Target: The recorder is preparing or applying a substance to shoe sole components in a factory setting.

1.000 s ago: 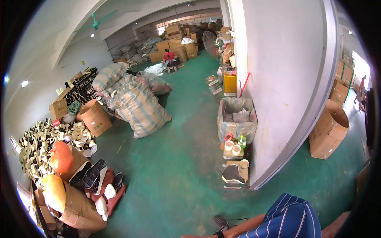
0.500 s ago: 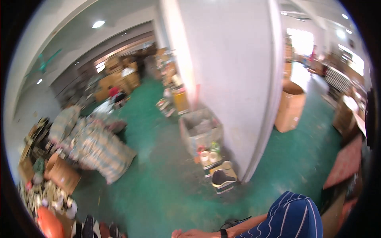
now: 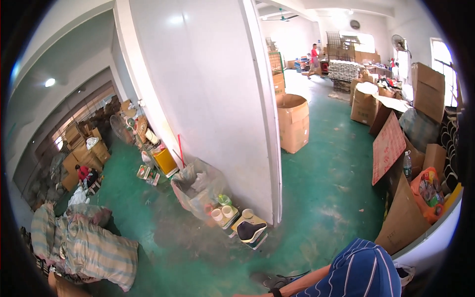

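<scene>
Along the lower edge, my right forearm (image 3: 309,281) reaches leftward out of a blue striped sleeve (image 3: 368,270), with a black band (image 3: 275,292) at the wrist. Only a sliver of my right hand (image 3: 252,295) shows; the frame cuts off its fingers. Just above the wrist, a dark shoe (image 3: 267,279) rests on the green floor. My left hand is out of the picture. Nearest ahead on the floor, a black bicycle-type saddle (image 3: 250,231) lies on a low stack, beside white rolls or cups (image 3: 217,214).
A pale partition wall (image 3: 208,89) rises ahead; a plastic-lined bin (image 3: 185,190) stands at its foot. Striped sacks (image 3: 101,250) lie left. Right are a tall carton (image 3: 293,123), leaning cardboard (image 3: 388,148) and an orange bag (image 3: 428,193). Two people (image 3: 314,57) (image 3: 86,174) are far off.
My view has swung right: the wall, bin and sacks sit further left, and more of the right-hand room shows. My right hand has slipped mostly below the lower edge.
</scene>
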Tool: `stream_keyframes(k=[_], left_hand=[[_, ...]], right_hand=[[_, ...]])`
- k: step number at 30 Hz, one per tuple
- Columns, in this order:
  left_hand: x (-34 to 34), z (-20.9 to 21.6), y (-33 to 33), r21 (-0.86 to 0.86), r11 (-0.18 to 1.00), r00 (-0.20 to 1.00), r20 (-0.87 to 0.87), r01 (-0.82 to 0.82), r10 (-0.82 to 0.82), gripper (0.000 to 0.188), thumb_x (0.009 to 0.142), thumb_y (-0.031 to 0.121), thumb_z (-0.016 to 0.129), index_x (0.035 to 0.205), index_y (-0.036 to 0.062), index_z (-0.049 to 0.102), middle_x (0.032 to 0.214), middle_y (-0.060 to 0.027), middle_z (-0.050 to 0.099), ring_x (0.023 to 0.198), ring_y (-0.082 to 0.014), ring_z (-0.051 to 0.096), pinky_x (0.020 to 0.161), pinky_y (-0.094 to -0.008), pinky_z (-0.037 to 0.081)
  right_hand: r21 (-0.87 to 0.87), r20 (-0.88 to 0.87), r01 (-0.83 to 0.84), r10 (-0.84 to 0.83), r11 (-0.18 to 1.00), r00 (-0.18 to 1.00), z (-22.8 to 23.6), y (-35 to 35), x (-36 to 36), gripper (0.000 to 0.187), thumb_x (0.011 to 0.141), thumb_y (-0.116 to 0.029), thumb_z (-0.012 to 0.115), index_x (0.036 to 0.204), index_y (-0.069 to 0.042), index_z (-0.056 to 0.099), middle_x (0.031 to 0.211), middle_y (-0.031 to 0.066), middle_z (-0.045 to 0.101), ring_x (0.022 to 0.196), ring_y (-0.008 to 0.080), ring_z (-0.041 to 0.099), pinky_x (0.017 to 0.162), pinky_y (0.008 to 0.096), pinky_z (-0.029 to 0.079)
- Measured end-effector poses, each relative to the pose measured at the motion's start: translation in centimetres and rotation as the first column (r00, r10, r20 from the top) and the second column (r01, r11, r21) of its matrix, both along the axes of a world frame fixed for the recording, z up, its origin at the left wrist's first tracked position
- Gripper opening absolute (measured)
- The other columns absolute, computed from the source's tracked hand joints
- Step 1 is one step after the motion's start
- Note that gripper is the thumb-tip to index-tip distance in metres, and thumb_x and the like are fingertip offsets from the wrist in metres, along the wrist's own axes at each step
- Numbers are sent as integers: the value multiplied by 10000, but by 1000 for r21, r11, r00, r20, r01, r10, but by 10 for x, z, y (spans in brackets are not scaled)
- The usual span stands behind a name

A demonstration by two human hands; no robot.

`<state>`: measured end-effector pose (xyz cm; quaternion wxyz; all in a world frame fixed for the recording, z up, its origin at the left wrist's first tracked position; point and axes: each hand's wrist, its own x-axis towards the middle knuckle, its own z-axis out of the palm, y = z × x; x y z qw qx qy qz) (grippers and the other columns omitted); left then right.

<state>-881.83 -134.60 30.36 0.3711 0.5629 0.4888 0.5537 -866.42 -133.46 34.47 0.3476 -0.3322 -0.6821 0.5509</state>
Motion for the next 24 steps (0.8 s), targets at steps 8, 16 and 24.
stream_keyframes(k=[8, 16, 24], left_hand=[[-22, 30, 28, 199, 975, 956, -255, -93, 143, 768, 969, 527, 627, 1461, -28, 427, 1144, -154, 636, 931, -223, 611, 765, -357, 512], [-19, 48, 52, -89, 983, 974, -176, -162, 144, 489, 921, -89, 531, 1401, -9, 494, 1318, -177, 606, 988, -237, 621, 836, -315, 514], [-31, 31, 44, -140, 986, 943, 305, -91, 130, 425, 922, -124, 513, 1329, -8, 545, 1363, -187, 602, 1223, -259, 599, 996, -360, 504]], right_hand=[[158, -142, -48, 71, 986, 987, -18, 54, -46, 373, 1114, -299, 405, 997, -41, 647, 838, 86, 542, 703, 235, 439, 703, 429, 363], [-366, -357, -232, 94, 901, 929, -5, 85, -39, 334, 1085, -295, 480, 1010, -33, 672, 759, 114, 589, 644, 241, 506, 666, 417, 436], [-445, -352, -267, 107, 855, 930, -1, 73, -48, 346, 1104, -271, 434, 1243, -27, 636, 864, -34, 554, 696, 68, 455, 620, 235, 381]])
